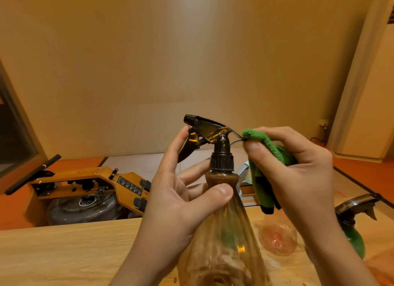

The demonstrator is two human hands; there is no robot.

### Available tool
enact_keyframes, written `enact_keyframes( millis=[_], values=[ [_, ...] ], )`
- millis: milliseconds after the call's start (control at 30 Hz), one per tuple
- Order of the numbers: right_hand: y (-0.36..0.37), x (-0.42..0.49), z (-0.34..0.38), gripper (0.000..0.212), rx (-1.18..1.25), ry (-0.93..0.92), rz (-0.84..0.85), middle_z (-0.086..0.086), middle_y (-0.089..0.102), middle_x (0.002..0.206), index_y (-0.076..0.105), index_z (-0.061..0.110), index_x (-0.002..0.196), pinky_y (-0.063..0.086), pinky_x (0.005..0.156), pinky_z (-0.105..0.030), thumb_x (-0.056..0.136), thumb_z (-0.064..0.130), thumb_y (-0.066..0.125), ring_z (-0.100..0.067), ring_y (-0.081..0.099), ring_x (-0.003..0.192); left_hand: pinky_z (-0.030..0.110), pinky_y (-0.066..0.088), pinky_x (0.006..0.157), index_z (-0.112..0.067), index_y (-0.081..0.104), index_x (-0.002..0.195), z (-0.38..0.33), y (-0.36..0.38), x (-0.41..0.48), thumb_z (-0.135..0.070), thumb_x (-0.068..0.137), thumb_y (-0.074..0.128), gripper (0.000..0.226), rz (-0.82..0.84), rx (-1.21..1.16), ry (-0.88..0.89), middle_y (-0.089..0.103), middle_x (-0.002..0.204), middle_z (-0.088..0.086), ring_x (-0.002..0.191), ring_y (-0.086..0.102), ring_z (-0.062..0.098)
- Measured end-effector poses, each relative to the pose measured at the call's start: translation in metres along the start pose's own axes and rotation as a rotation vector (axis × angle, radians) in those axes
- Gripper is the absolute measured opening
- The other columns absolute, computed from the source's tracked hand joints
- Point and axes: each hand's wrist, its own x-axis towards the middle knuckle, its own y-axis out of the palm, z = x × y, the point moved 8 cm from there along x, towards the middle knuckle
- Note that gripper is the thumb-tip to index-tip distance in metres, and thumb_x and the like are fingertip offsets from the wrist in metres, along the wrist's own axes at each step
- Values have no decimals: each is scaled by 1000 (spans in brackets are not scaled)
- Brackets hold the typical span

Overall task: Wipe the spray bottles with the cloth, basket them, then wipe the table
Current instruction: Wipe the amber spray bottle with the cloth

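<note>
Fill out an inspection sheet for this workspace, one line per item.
Surface: wooden table, light grain, no spills seen.
Job's things: clear spray bottle held up near the camera; green cloth against the back of its trigger head; green spray bottle on the table at right; orange-tinted object, likely another bottle, behind the right wrist; basket not identifiable.
Clutter: nothing seen.
Grippers: left hand grips the clear bottle's neck; right hand pinches the cloth.
Cables: dark cable by the far right wall.
Surroundings: wooden exercise machine on the floor beyond the table; tall white unit in the right corner.
</note>
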Motion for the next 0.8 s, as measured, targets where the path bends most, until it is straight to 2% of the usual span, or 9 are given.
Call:
enact_keyframes(
  millis=[100, 200, 267, 300, 367, 433, 600, 700, 800],
  values=[
    [-8, -2, -2, 13, 17, 79, -60, 3, 72, 84, 78, 35, 90, 59, 57, -37, 87, 23, 79, -22, 71, 69, 43, 63, 83, -69, 52, 128, 0, -4, 2, -5, 63, 87, 97, -39, 85, -1, 78, 112, -3, 97, 78, 34],
    [-9, -4, 8, 3, -66, 16, -67, 4, 69, 85, 77, 33, 88, 57, 57, -48, 88, 35, 75, -28, 70, 70, 55, 58, 95, -69, 53, 126, -1, -2, 2, -6, 63, 88, 96, -35, 119, -3, 78, 115, 3, 98, 78, 32],
    [-6, -5, 17, 11, -148, -47, -48, 7, 67, 87, 74, 32, 89, 55, 62, -43, 89, 38, 65, -19, 67, 76, 59, 52, 102, -69, 53, 128, -3, 1, 2, -9, 61, 91, 97, -15, 124, 6, 77, 116, 7, 101, 77, 32],
    [-5, -5, 20, 12, -178, -69, -43, 9, 65, 88, 73, 32, 90, 53, 64, -36, 89, 37, 62, -16, 65, 80, 57, 54, 101, -68, 53, 128, -3, 2, 3, -8, 61, 91, 98, -1, 115, 10, 78, 116, 8, 100, 77, 33],
    [-2, -5, 22, 11, -225, -94, -39, 9, 63, 90, 71, 34, 92, 47, 66, -24, 88, 32, 60, -13, 63, 86, 44, 61, 90, -67, 53, 128, -2, 5, 3, -2, 64, 86, 97, 30, 101, 25, 79, 111, 7, 97, 78, 31],
    [-1, -4, 18, 12, -257, -96, -38, 8, 62, 91, 72, 32, 92, 46, 68, -19, 88, 25, 64, -11, 62, 89, 31, 61, 87, -66, 53, 129, -1, 8, 2, -2, 64, 84, 96, 55, 102, 39, 80, 108, 6, 96, 78, 30],
    [1, -4, 14, 15, -224, -98, -47, 8, 65, 95, 74, 27, 97, 47, 72, -16, 87, 17, 69, -12, 64, 94, 37, 61, 88, -65, 54, 128, 6, 10, 3, -6, 63, 88, 94, 94, 51, 35, 77, 118, 6, 101, 76, 35],
    [-3, -4, 15, 15, -222, -116, -66, 9, 68, 100, 74, 22, 100, 48, 78, -16, 86, 17, 71, -11, 66, 98, 35, 60, 91, -64, 49, 135, 4, 11, 3, -13, 64, 83, 94, 141, 56, 68, 74, 125, 5, 107, 74, 35],
    [-2, -4, 17, 12, -238, -144, -50, 9, 67, 97, 74, 21, 97, 49, 76, -17, 86, 16, 73, -12, 66, 95, 31, 59, 89, -65, 48, 135, 1, 9, 3, -15, 66, 83, 92, 138, 74, 86, 74, 127, 6, 109, 74, 34]
  ],
)
